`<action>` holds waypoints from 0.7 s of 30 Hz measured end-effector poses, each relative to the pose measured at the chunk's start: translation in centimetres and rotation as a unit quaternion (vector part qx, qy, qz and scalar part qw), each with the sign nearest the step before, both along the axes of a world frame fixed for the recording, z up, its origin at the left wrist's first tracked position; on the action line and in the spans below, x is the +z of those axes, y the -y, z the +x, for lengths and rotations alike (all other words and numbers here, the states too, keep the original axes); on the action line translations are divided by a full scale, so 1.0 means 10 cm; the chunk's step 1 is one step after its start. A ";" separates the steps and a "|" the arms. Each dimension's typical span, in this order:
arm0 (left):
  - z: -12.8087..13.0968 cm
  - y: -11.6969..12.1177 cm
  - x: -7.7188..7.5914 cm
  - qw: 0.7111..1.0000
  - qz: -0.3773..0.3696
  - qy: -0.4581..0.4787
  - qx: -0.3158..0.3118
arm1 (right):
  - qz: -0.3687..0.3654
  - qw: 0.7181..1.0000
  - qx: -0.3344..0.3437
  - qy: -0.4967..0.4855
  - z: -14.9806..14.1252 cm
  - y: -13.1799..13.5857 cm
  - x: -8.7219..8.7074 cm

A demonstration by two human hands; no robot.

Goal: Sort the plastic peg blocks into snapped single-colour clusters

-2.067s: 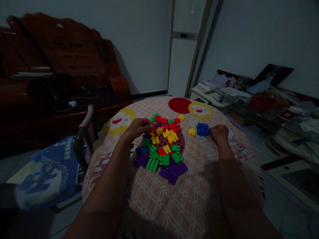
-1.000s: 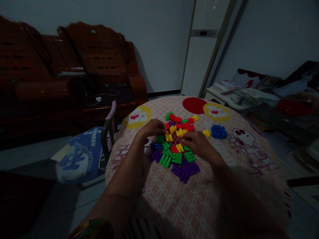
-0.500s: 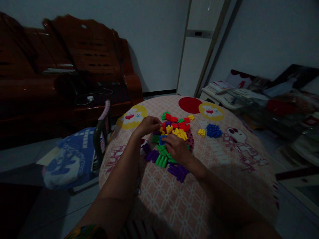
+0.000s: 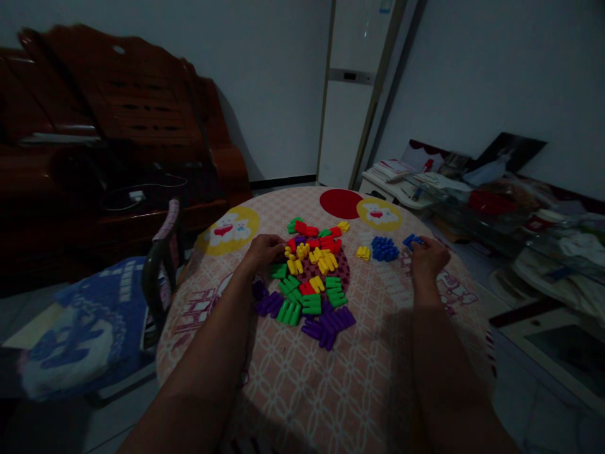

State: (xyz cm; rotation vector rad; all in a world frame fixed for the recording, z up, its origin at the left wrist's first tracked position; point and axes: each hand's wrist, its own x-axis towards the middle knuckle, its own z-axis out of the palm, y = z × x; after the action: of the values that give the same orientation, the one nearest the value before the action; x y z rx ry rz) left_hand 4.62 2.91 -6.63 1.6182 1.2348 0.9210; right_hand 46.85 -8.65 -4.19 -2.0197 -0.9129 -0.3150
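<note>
On the round table lies a spread of plastic toy building blocks in red, yellow, green and purple. My left hand (image 4: 265,251) rests at the left edge of this spread, fingers curled beside the yellow blocks (image 4: 297,253); what they hold, if anything, is hidden. Out to the right, my right hand (image 4: 430,255) pinches a blue block (image 4: 412,241). Just left of it sits a tight cluster of blue blocks (image 4: 384,249), with a small yellow block (image 4: 363,253) beside that. Green blocks (image 4: 289,311) and purple blocks (image 4: 328,325) lie nearest me, red blocks (image 4: 307,230) at the far side.
A patterned cloth covers the round table (image 4: 359,384). A chair with a blue cushion (image 4: 104,309) stands at the left, a wooden bench (image 4: 142,107) behind it. Papers and other items crowd a side table (image 4: 397,189) at the right.
My right hand has moved from the middle of the spread out to the right, past the blue cluster, with a blue block. My left hand stays by the spread's left edge. The view has turned slightly right.
</note>
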 end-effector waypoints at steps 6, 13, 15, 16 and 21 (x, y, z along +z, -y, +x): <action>-0.01 0.00 -0.05 1.000 0.006 0.008 0.013 | -0.106 0.993 0.016 0.055 -0.11 -0.07 -0.15; 0.00 0.00 -0.04 1.000 -0.005 0.014 0.017 | -0.116 0.989 0.039 0.081 -0.15 -0.04 -0.14; 0.00 0.01 -0.02 1.000 -0.004 0.010 0.018 | -0.110 0.989 0.056 0.084 -0.15 -0.03 -0.15; 0.00 0.03 -0.01 1.000 -0.004 0.006 0.018 | -0.109 0.989 0.062 0.085 -0.15 -0.02 -0.15; 0.02 0.08 0.03 1.000 0.011 -0.001 0.023 | -0.120 0.987 0.059 0.088 -0.15 0.00 -0.16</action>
State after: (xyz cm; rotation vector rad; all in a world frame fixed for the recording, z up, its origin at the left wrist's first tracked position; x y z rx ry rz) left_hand 4.82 2.08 -6.38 1.6153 1.2715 0.9644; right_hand 45.34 -8.64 -5.79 -2.1700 -1.2252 -0.3354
